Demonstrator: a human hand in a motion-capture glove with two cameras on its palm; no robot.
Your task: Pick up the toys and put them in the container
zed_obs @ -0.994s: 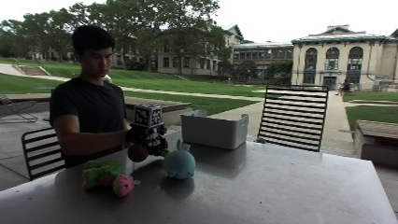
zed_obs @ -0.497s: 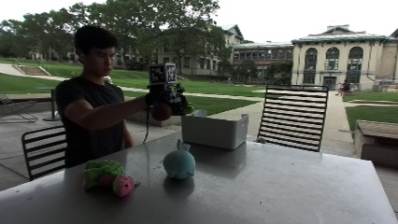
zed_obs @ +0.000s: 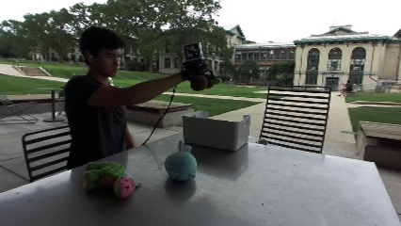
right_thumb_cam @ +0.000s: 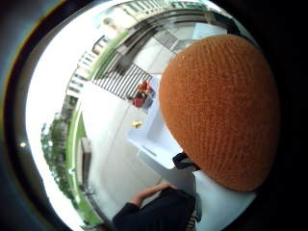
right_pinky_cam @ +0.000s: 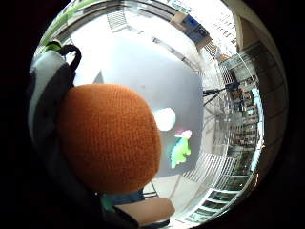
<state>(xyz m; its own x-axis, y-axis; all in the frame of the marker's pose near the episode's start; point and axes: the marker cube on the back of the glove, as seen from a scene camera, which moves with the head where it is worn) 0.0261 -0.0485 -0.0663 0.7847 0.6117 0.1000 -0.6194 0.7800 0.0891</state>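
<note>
The gloved right hand (zed_obs: 198, 75) grasped an orange toy (zed_obs: 199, 83) high above the white container (zed_obs: 215, 131) at the bench's (zed_obs: 282, 188) far side, seemingly positioned for dropping it in.

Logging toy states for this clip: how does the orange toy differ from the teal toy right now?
The orange toy is gripped in the right hand, raised high above the container; the teal toy stands untouched on the table. The orange toy is a plain knitted ball shape; the teal toy has ear-like points on top. In the outside view the orange toy looks smaller. Neither is in the container yet.
</note>
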